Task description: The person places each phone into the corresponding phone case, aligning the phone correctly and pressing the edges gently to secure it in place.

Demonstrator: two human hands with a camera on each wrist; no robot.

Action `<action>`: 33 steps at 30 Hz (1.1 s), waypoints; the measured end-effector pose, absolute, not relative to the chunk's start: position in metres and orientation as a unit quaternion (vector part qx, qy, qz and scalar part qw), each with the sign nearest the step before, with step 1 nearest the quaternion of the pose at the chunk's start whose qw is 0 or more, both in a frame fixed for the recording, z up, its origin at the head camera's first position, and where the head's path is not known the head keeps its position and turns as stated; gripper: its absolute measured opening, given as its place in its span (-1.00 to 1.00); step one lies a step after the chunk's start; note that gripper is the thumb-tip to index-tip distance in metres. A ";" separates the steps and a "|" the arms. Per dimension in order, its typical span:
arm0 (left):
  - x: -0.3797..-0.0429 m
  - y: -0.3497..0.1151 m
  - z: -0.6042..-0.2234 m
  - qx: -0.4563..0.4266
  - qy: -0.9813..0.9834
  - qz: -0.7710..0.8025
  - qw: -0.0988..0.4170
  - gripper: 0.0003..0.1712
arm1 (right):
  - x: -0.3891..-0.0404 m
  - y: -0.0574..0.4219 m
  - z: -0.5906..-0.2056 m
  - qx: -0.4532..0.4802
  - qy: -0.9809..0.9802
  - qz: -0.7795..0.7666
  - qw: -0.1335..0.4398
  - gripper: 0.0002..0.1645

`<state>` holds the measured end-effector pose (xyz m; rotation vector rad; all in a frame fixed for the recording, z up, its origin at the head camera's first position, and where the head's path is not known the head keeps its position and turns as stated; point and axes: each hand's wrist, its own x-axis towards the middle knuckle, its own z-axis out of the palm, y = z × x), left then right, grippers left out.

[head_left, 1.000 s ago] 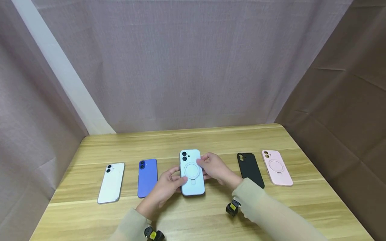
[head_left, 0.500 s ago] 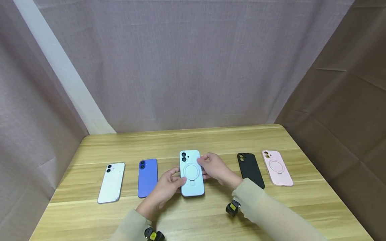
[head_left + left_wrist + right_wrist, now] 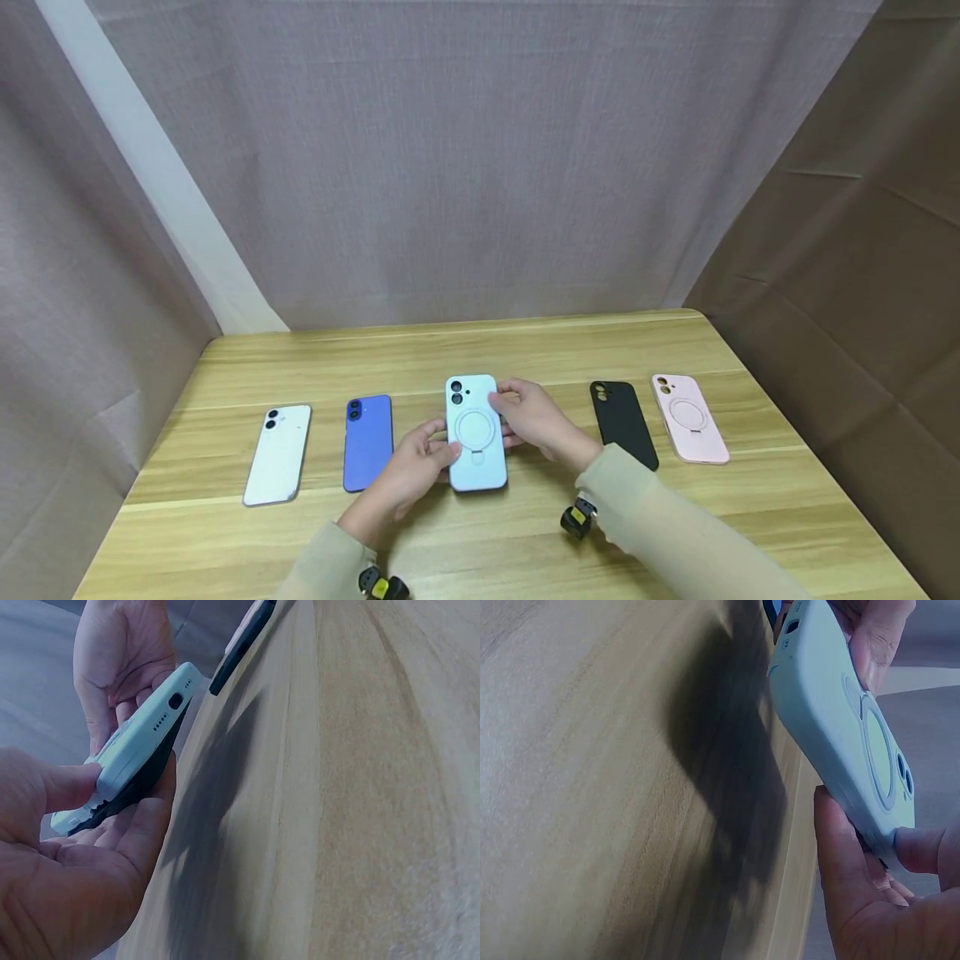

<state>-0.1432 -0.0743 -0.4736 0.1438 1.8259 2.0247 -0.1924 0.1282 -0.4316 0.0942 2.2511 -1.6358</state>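
Note:
Both hands hold a phone in a light blue case (image 3: 477, 471), back side up, a ring and camera lenses showing on it. My left hand (image 3: 416, 465) grips its lower left side, thumb on the back and fingers beneath. On the upper right side, my right hand (image 3: 532, 417) pinches it the same way. The left wrist view shows the case's bottom edge with its port opening (image 3: 175, 700) and the phone's dark face (image 3: 154, 766) underneath. Its shadow (image 3: 731, 742) falls on the table below, in the right wrist view.
Left of the hands lie a white phone (image 3: 277, 456) and a blue phone (image 3: 368, 446), backs up. On the right are a black phone case (image 3: 625, 425) and a pink phone case with a ring (image 3: 690, 418). The wooden table (image 3: 337, 358) ends at a grey curtain (image 3: 480, 167).
The cased phone has shifted very slightly toward me and to the left. Both hands keep the same grip, and the other phones and cases lie unmoved.

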 end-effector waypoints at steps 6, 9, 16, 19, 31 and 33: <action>-0.143 -0.076 -0.472 0.062 0.656 0.723 0.209 -0.46 | -0.194 0.128 -0.431 0.028 0.795 -0.580 0.176 -0.51; -0.143 -0.076 -0.471 0.067 0.656 0.721 0.214 -0.46 | -0.194 0.128 -0.431 0.020 0.795 -0.581 0.171 -0.48; -0.143 -0.076 -0.472 0.070 0.656 0.717 0.227 -0.43 | -0.194 0.129 -0.431 0.012 0.804 -0.573 0.156 -0.52; -0.143 -0.076 -0.473 0.068 0.654 0.717 0.231 -0.43 | -0.194 0.128 -0.431 0.012 0.808 -0.570 0.150 -0.55; -0.144 -0.069 -0.466 -0.002 0.701 0.704 0.119 -0.46 | -0.192 0.125 -0.429 0.009 0.799 -0.583 0.148 -0.58; -0.147 -0.069 -0.462 -0.025 0.712 0.697 0.086 -0.47 | -0.192 0.123 -0.429 0.007 0.792 -0.592 0.148 -0.57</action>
